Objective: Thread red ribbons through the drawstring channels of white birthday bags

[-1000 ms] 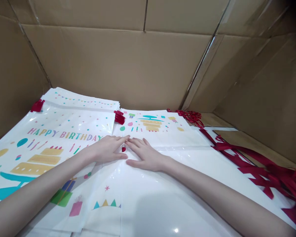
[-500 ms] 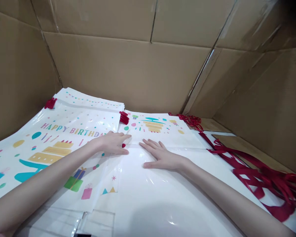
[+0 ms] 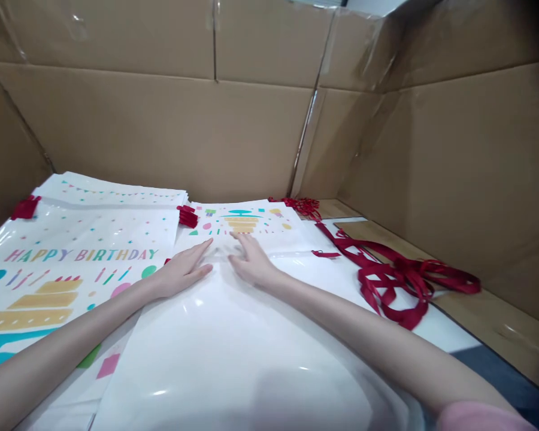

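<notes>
A large glossy white plastic bag (image 3: 233,335) spreads across the middle, its far flap printed with a cake, balloons and gifts. My left hand (image 3: 184,270) rests open near the bag's left edge, fingers pointing to the far flap. My right hand (image 3: 253,260) lies on the bag just below the printed flap, fingers apart, nothing held. To the left is a stack of printed bags (image 3: 112,224) reading HAPPY BIRTHDAY, with red ribbon bundles at both sides. A short red ribbon end (image 3: 326,254) pokes out at the bag's right edge.
Loose dark red ribbon (image 3: 399,275) lies looped on the right. Another bunch of red ribbon (image 3: 299,208) sits at the far edge. Tall cardboard walls (image 3: 170,137) enclose the back and sides. A cardboard sheet (image 3: 489,311) lies along the right.
The view has turned right. My right hand has moved up to the printed flap, and the white bag now overlaps more of the printed stack's near right side.
</notes>
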The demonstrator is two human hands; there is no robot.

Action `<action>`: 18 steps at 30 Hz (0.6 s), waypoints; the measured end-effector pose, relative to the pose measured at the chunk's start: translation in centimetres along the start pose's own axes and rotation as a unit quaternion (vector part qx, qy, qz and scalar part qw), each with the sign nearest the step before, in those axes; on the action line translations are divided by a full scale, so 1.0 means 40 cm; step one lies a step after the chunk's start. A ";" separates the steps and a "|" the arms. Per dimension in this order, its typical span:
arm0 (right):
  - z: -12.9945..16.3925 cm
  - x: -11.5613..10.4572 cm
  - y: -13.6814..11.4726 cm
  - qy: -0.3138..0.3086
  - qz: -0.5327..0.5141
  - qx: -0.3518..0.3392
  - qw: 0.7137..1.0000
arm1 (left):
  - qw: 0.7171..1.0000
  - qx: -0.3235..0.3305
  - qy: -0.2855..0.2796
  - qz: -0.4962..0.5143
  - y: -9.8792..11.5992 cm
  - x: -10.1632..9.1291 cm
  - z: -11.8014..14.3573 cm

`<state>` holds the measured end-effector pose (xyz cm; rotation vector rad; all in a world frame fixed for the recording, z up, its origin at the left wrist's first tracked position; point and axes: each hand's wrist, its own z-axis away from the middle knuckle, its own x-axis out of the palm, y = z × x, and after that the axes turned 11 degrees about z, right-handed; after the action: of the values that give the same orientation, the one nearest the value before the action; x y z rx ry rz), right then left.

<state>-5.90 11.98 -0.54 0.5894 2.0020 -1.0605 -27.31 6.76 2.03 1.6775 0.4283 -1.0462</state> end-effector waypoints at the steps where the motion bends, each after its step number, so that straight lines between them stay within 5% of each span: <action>1: 0.008 -0.032 0.038 0.021 0.022 0.019 0.999 | 1.000 -0.005 -0.005 -0.007 -0.006 0.003 0.001; 6: 0.061 -0.213 0.265 0.032 0.157 0.173 0.972 | 0.999 0.006 -0.005 -0.038 -0.030 0.013 0.001; 9: 0.087 -0.276 0.367 0.015 0.206 0.238 0.949 | 0.998 0.012 -0.013 -0.054 -0.034 0.016 -0.002; 13: 0.096 -0.278 0.430 -0.010 0.188 0.265 0.946 | 0.996 -0.005 -0.016 -0.087 -0.034 0.020 -0.006; 18: 0.089 -0.255 0.437 -0.016 0.132 0.280 0.951 | 0.994 -0.031 -0.005 -0.101 -0.031 0.031 -0.004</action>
<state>13.67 18.11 -1.87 1.0925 1.5254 -1.4587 -27.45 7.08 0.32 1.5985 0.6279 -1.1751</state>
